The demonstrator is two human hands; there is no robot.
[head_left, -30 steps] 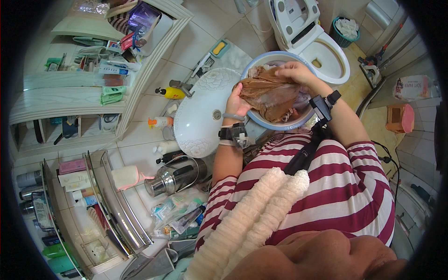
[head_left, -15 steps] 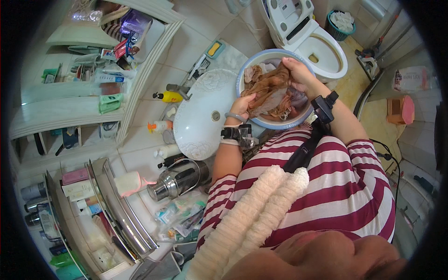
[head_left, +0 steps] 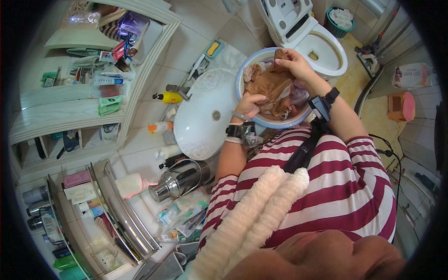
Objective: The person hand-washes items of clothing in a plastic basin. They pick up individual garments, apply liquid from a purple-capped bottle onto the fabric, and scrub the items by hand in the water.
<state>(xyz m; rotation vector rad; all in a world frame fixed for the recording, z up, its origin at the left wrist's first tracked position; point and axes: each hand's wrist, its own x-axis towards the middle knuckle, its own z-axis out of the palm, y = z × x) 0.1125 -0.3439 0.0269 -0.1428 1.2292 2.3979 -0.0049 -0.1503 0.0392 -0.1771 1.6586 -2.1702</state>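
Note:
A thin brown garment (head_left: pixel 268 88), sheer in places, is spread between my hands over a blue-rimmed basin (head_left: pixel 239 84). My left hand (head_left: pixel 250 105) is closed on its near left part, inside the basin's left edge. At the far right side, my right hand (head_left: pixel 295 64) pinches a raised fold of it between thumb and fingers. Under the garment and around it lie more clothes (head_left: pixel 301 93), greyish purple and pale pink, partly hidden. Whether the brown piece is a pair of tights or another garment, I cannot tell.
Left of the basin is a white washbasin (head_left: pixel 200 112) with a tap (head_left: pixel 178 89). A toilet (head_left: pixel 322 51) with raised lid stands beyond. A metal flask (head_left: pixel 179 179), a yellow bottle (head_left: pixel 168 97) and a sponge in a dish (head_left: pixel 214 49) sit nearby.
My right hand has shifted slightly left and lifted a fold of the brown garment. My left hand has turned and moved a little right, and the garment lies flatter and more spread.

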